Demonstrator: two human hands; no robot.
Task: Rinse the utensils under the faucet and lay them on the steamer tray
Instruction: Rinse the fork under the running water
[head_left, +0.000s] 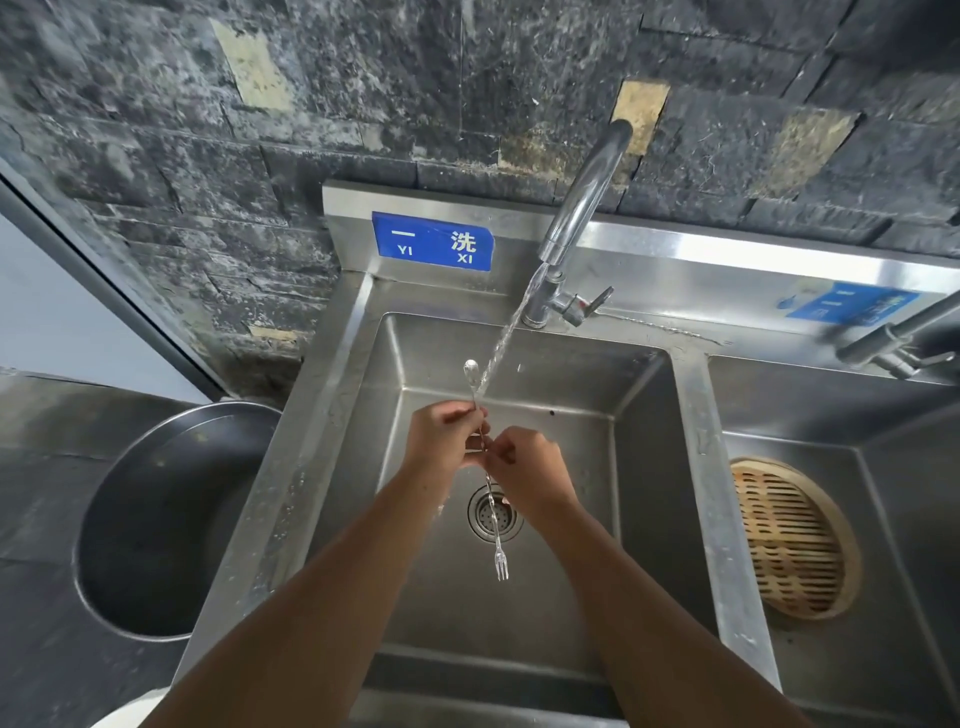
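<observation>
Over the left sink basin, both my hands grip a long thin metal stirrer near its middle. It has a small spoon bowl at its far end and a small fork at its near end. My left hand pinches the shaft towards the spoon end, and my right hand holds it just below. Water runs from the curved faucet and lands on the shaft at my left fingers. The round bamboo steamer tray lies in the right basin, with nothing on it.
A drain strainer sits in the basin floor below my hands. A large dark metal pot stands on the counter to the left. A second faucet reaches in at the right edge. A dark stone wall rises behind the sink.
</observation>
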